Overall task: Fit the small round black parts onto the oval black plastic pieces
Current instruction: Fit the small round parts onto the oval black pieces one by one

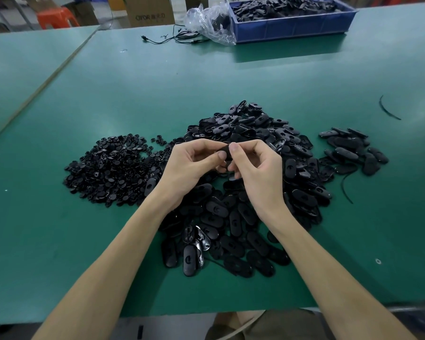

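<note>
Head view: the heap of small round black parts (113,168) lies at left. Your curled left hand (189,165) pinches 1 oval black plastic piece (227,153), shared with your curled right hand (258,165), above the central pile (233,219). Uneven pressure could drop it there.

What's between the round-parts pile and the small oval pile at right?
Head view: the big oval pile, plus left hand and right hand gripping one piece.
</note>
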Available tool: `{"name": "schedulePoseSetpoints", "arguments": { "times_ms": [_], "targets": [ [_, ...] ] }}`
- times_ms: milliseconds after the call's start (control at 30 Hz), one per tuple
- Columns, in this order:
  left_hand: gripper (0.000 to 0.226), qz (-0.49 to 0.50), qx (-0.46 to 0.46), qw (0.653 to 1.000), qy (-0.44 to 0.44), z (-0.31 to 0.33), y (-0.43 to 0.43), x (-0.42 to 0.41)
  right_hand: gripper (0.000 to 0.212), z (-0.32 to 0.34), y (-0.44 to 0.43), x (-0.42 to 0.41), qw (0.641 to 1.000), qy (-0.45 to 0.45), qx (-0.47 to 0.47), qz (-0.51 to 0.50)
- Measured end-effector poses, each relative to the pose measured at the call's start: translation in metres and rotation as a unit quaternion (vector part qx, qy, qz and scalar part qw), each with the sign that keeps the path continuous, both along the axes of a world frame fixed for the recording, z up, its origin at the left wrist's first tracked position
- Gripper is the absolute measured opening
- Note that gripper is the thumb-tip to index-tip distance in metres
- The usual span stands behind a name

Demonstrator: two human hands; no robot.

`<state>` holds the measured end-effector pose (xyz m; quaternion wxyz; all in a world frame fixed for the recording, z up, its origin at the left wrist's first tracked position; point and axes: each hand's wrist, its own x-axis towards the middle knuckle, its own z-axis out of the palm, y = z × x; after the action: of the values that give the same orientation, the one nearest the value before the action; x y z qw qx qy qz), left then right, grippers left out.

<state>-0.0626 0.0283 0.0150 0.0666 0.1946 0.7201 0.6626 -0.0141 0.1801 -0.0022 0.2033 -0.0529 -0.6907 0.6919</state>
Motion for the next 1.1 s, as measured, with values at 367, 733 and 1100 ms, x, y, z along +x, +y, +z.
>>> {"name": "schedulePoseSetpoints", "arguments": {
  "times_ms": [367, 733, 1100],
  "targets": [
    [0.014, 0.002, 0.001, 1.0, -0.021, -0.001, -0.0011, -0.0012, 0.014, -0.0011, -0.0014, -0.0009, 1.0, -0.005, 0.002, 0.002],
    [0.017, -0.002, 0.001, 1.0, -0.013, 0.0027, 0.0034, 0.0036, 0.008, 0.0032, 0.0013, 0.0009, 1.0, 0.017, 0.011, 0.012],
    [0.007, 0.061, -0.023, 0.998, 0.013, 0.0078, 0.0035, 0.0059, 0.009, -0.0008, -0.0027, -0.0019, 1.0, 0.012, 0.015, 0.018]
  ]
}}
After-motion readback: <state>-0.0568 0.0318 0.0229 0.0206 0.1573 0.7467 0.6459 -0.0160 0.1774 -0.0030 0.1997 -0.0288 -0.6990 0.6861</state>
